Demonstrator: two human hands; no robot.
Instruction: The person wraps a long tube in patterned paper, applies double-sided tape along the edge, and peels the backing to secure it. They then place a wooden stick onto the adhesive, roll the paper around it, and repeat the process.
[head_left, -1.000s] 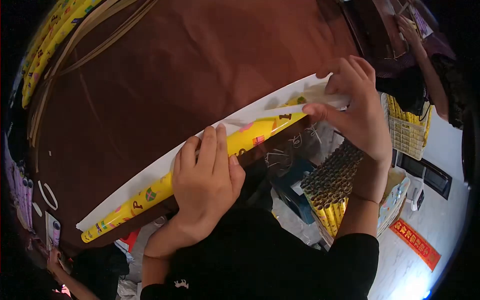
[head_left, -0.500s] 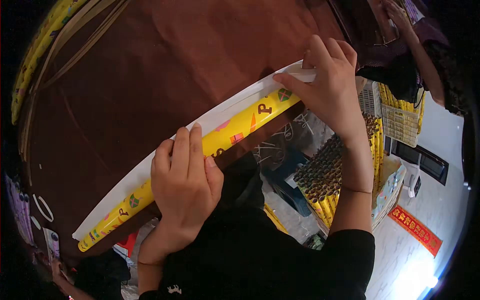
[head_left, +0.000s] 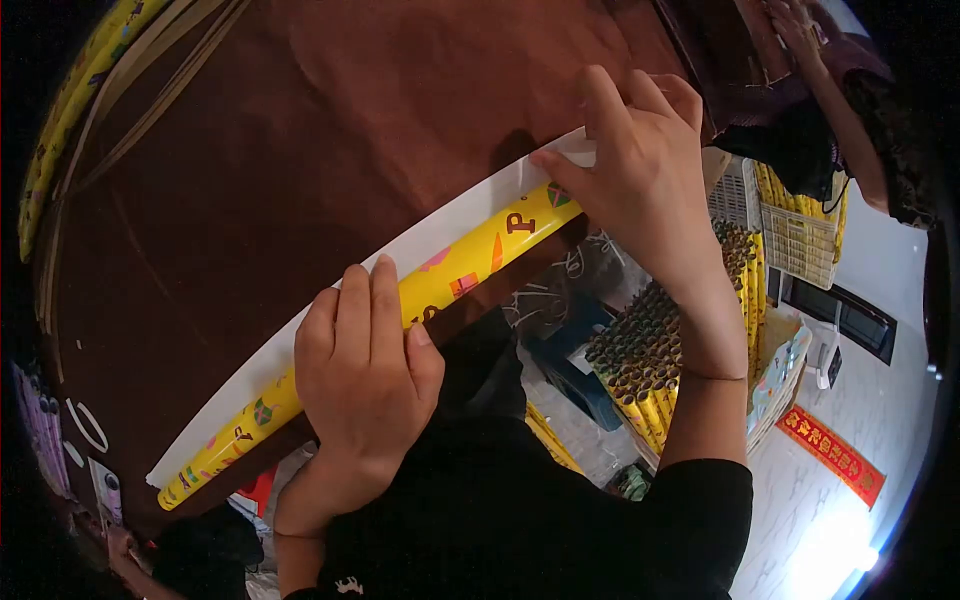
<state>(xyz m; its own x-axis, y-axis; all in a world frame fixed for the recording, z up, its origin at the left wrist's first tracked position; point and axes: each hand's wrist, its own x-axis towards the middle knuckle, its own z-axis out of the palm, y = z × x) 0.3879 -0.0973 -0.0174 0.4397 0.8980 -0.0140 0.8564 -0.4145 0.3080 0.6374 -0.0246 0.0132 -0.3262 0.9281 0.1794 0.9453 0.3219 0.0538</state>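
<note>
A long roll of yellow wrapping paper (head_left: 465, 272), printed with letters and gift shapes, lies slantwise along the near edge of the brown-covered table. Its loose white underside (head_left: 440, 225) shows along the far side. My left hand (head_left: 365, 375) presses over the roll near its middle, fingers on the far side and thumb on the near side. At the upper right end, my right hand (head_left: 645, 185) is around the roll, its thumb along the white edge and its other fingers bent. A small white piece shows beside that thumb; I cannot make out what it is.
White rings (head_left: 92, 428) and brown strips (head_left: 150, 110) lie on the table (head_left: 300, 150). Yellow rolls stand packed in a bin (head_left: 645, 350) and a white basket (head_left: 800, 245) at right. Other people's arms show at upper right (head_left: 840, 120) and lower left (head_left: 125, 555).
Both hands have shifted slightly left, and the roll has moved a little the same way and toward me. The hold looks much the same.
</note>
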